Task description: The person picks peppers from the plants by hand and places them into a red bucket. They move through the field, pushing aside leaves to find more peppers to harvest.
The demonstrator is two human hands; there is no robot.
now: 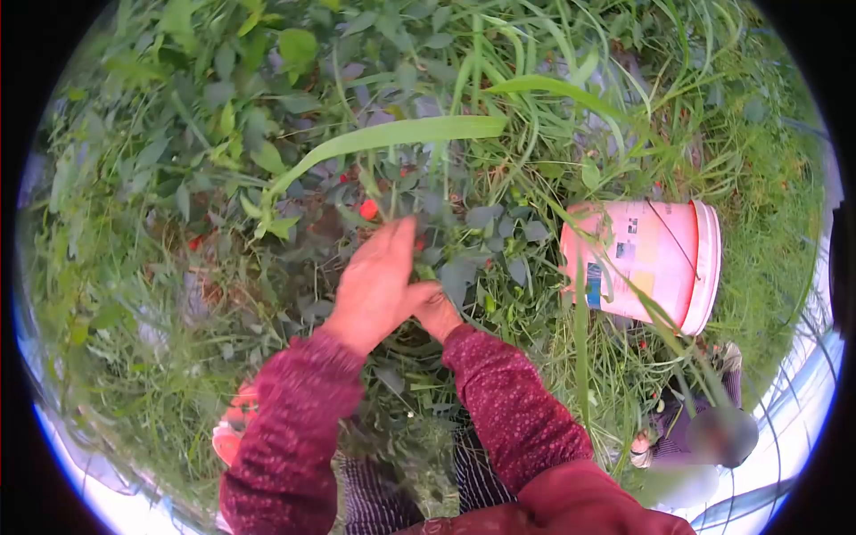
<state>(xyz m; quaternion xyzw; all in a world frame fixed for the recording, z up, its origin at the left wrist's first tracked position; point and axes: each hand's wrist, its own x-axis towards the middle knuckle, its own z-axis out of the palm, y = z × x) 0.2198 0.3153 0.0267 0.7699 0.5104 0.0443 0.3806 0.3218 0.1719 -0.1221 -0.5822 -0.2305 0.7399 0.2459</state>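
My left hand (373, 290) reaches into the low leafy plants in the middle of the view, a little blurred. Its fingers look stretched forward and its thumb stands apart; nothing shows in it. Just beyond its fingertips is a bright red fruit (368, 209), whose kind is hard to make out. My right hand (437, 314) is close beside the left, among the stems. The left hand partly covers it, and its fingers are hidden. Dark green leaves (459, 272) surround both hands.
A pink-white bucket (637, 259) lies on its side in the grass at right. Another person (687, 419) is low at the bottom right. An orange-red container (230, 437) sits partly behind my left sleeve. Long grass blades (392, 134) arch across the plants.
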